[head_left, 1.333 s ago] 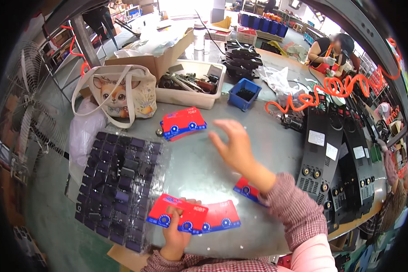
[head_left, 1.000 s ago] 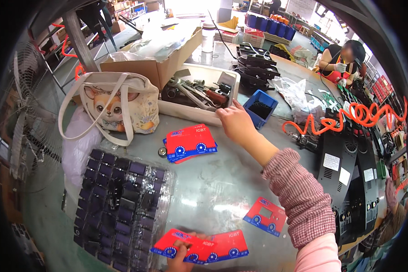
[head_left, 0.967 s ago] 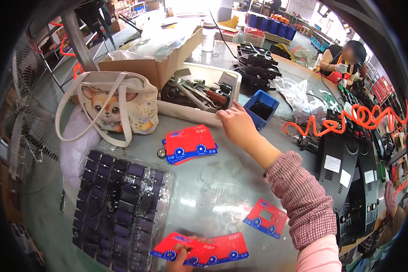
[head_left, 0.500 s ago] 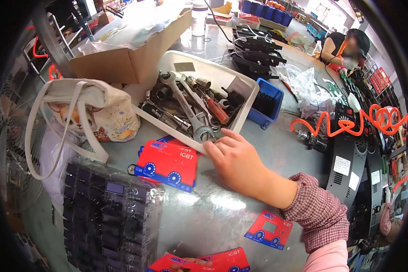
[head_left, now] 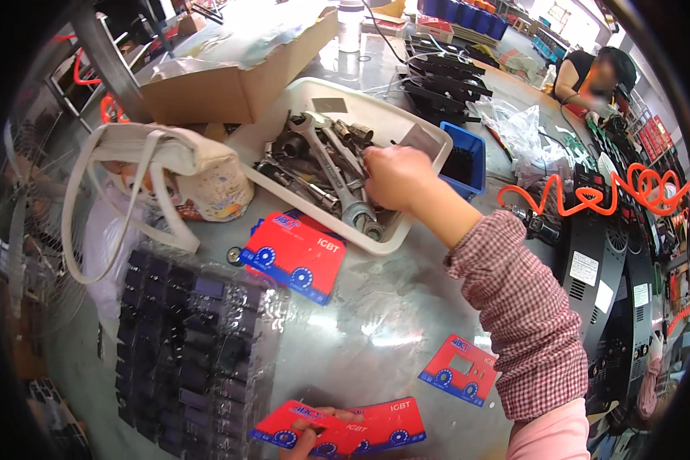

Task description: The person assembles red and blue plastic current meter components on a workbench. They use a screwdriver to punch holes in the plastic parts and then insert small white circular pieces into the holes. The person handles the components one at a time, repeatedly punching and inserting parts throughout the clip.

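My right hand (head_left: 401, 178) reaches into a white plastic tray (head_left: 272, 189) of hand tools, its fingers closed among them; what they grip is hidden. Beside it lie a large open-end wrench (head_left: 328, 169) and several sockets (head_left: 354, 132). Low in the picture, my left hand (head_left: 302, 443) pinches red-and-blue printed panel sheets (head_left: 387, 426) with dial rings on them. A similar sheet with a rectangular cut-out (head_left: 460, 369) lies flat on the metal table to the right. Against the tray's near side rests a stack of these sheets (head_left: 297, 257).
A plastic-wrapped pack of dark parts (head_left: 188, 345) lies at left, near a cloth bag (head_left: 215, 184) and a cardboard box (head_left: 207, 96). Behind the tray stand a blue bin (head_left: 468, 165) and black brackets (head_left: 445, 80). An orange coiled hose (head_left: 583, 195) crosses black machine housings. Another person sits far right.
My right hand has moved up and away from the tray's near rim, deeper among the tools, over where a red-handled screwdriver lay. My left hand has come slightly further into view with its sheets.
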Available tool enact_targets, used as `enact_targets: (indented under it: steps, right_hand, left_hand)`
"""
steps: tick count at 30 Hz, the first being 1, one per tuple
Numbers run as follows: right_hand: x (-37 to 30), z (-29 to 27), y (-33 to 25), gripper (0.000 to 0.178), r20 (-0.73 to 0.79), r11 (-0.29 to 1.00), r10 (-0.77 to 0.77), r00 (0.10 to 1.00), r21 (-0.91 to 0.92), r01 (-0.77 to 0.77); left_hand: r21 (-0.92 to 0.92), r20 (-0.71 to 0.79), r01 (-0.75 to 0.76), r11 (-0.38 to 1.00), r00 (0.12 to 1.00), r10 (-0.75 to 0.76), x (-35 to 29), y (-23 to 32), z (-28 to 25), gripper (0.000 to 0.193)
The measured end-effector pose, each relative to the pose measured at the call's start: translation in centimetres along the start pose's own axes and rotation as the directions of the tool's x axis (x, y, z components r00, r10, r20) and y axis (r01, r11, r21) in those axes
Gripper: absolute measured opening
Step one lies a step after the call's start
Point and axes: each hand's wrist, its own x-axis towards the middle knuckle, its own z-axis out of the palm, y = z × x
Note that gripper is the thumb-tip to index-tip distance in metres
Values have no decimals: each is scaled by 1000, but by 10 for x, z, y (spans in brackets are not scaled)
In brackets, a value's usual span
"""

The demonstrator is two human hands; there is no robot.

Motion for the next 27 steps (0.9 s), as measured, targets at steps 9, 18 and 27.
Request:
enact_targets:
  steps: [9,18,27]
  right_hand:
    - [-177,-120,-2,32,-68,486,11,998,872,54]
    - [-338,-104,-33,52,187,-115,-248,951,969,-220]
    - [-405,-78,-89,50,269,131,-263,927,961,-242]
  left_hand:
    - [93,168,-274,957,952,257,11,13,34,43]
    - [200,344,-521,830,830,438,-21,25,60,46]
    - [104,217,-729,677,681,699,-118,35,56,49]
